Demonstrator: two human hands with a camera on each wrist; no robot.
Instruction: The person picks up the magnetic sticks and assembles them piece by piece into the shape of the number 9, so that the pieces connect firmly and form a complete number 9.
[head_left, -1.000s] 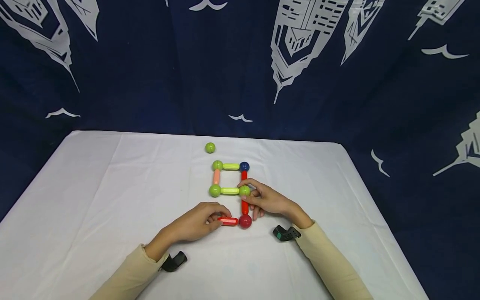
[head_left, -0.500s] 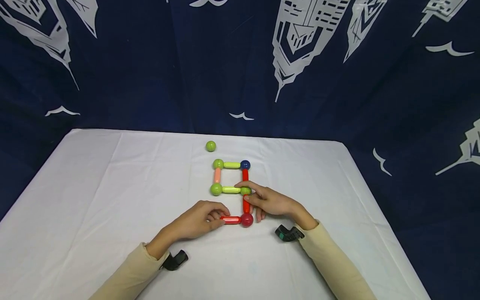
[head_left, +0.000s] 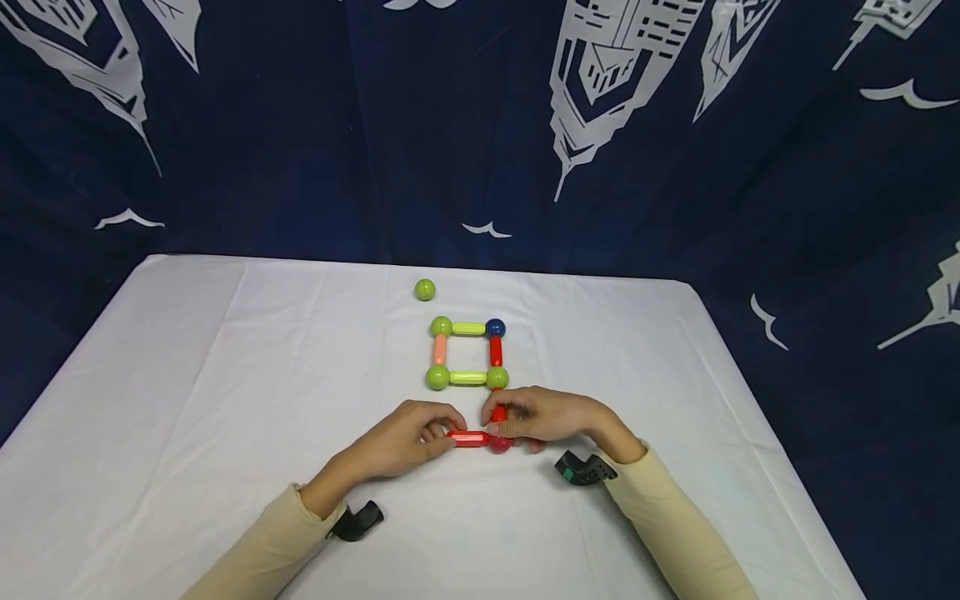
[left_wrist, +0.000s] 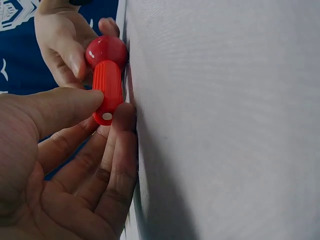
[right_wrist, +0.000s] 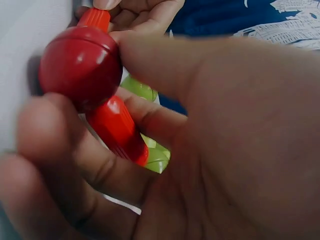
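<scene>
My left hand point(head_left: 408, 437) pinches the free end of a red ribbed rod point(left_wrist: 107, 87) between thumb and fingers, low over the white cloth. The rod's other end meets a red ball point(right_wrist: 80, 67). My right hand point(head_left: 558, 414) holds that ball, thumb on one side and fingers curled at the other. A second red rod point(right_wrist: 117, 130) runs from the ball to a green ball point(head_left: 497, 377). That green ball is a corner of a square of rods and balls, with two more green balls, a blue ball point(head_left: 495, 328), yellow-green rods point(head_left: 468, 378), a salmon rod point(head_left: 440, 350) and a red rod point(head_left: 496, 351).
A loose green ball point(head_left: 425, 289) lies behind the square. White cloth point(head_left: 262, 375) covers the table, and a dark blue printed curtain point(head_left: 337, 150) hangs behind its far edge. Black wrist devices point(head_left: 358, 522) sit at both sleeves.
My right hand has moved from the green corner ball toward me, down to the red ball. The left hand keeps its pinch on the red rod.
</scene>
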